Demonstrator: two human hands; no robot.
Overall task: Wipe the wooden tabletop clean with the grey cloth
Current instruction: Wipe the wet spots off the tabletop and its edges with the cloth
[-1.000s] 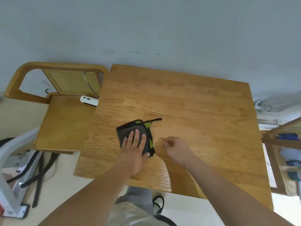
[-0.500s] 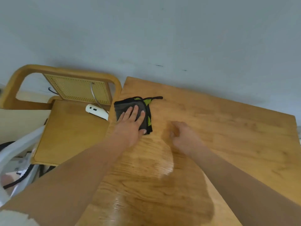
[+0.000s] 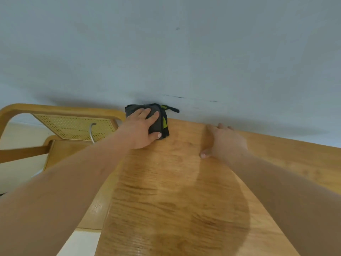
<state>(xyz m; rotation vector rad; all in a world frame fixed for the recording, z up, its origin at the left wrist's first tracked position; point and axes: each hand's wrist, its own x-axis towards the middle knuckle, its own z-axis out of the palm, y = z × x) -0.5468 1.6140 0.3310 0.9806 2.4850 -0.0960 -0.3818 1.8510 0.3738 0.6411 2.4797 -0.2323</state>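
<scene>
The folded grey cloth (image 3: pixel 156 124), edged in black with green patches, lies at the far left corner of the wooden tabletop (image 3: pixel 177 191), against the wall. My left hand (image 3: pixel 142 129) presses flat on the cloth, fingers spread over it. My right hand (image 3: pixel 224 140) rests flat on the tabletop to the right of the cloth, near the far edge, and holds nothing. A black strap of the cloth sticks out to the right along the wall.
A wooden chair (image 3: pixel 62 115) with a woven cane back stands left of the table, a grey metal hook (image 3: pixel 91 133) hanging on its back. The pale grey wall (image 3: pixel 166 52) runs right behind the table's far edge. Pale floor shows at the lower left.
My left hand has pushed the cloth away from me, from the table's middle to the far left corner by the wall. My right hand slid forward too, and my head leaned in.
</scene>
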